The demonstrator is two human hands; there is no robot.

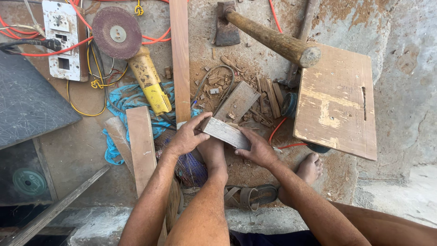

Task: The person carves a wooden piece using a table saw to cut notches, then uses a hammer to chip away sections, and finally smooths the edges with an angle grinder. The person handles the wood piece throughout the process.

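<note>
Your left hand [184, 139] gripped the near end of a short wood block [226, 132], thumb on top. Your right hand [257, 149] closed on its other end, fingers wrapped over the edge. The block lay on the floor [400, 91] over your left foot, amid wood chips [236, 84]. A grinder [136, 59] lay beyond your left hand, a mallet [268, 36] beyond the block, and a board [337, 100] beside your right hand.
</note>
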